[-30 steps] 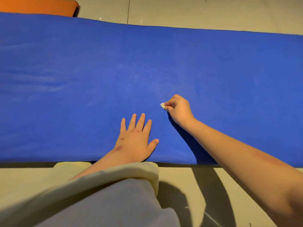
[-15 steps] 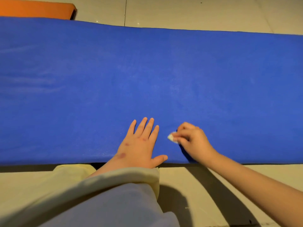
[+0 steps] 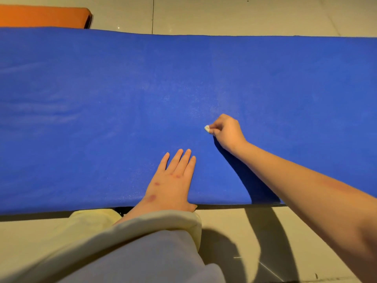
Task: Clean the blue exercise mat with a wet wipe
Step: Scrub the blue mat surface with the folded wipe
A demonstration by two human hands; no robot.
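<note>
Blue exercise mat [image 3: 102, 119] is stretched out sideways across pretty much my whole view, lying flat on a pale tiled floor [image 3: 224, 15]. My right hand [image 3: 228, 132] is out around the middle of the mat, fingers curled tight and pinching a tiny wadded white wet wipe [image 3: 207, 128], only a little nub of it pokes out past the fingertips and it sits right at the mat surface. My left hand [image 3: 173, 182] is lying palm down and flat on the mat near its front edge, fingers straight and close together, holding nothing, thumb right at the edge. Baggy pale sleeve [image 3: 142, 242] covers that arm up to the wrist. Orange mat [image 3: 40, 17] peeks in at the far left corner, just beyond the blue one.
</note>
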